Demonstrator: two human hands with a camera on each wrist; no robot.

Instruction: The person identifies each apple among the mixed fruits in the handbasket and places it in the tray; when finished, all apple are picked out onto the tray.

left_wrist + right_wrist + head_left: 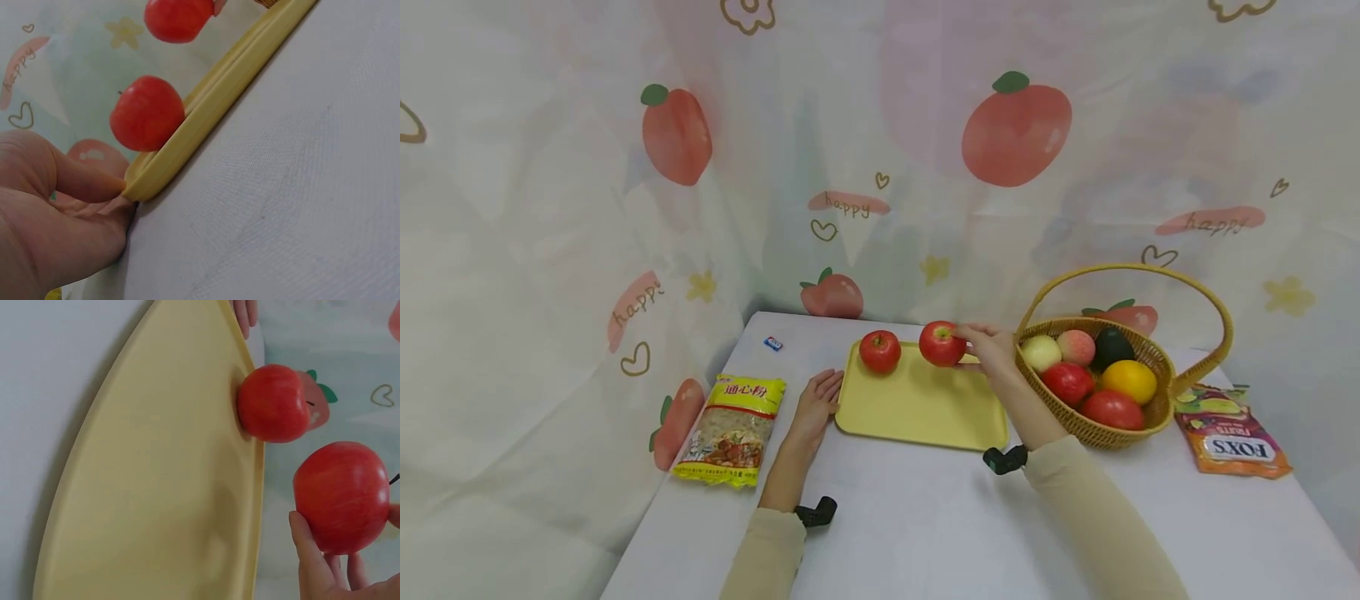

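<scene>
A red apple (942,343) is held by my right hand (992,354) above the far side of the yellow tray (925,408). In the right wrist view, fingers and thumb grip that apple (342,497) from its sides, and it is clear of the tray. Another red apple (880,352) rests on the tray's far left corner, its stem showing. My left hand (816,408) is at the tray's left edge. The left wrist view shows its thumb on the rim (187,134) and the other fingers beside and partly behind it, pinching the edge.
Right of the tray stands a wicker basket (1165,417) with a tall handle, holding several fruits. An orange FOX'S bag (1236,437) lies beyond it. At left are a yellow pasta packet (730,429) and a small blue-and-red item (772,343). A patterned curtain (925,167) hangs behind the table.
</scene>
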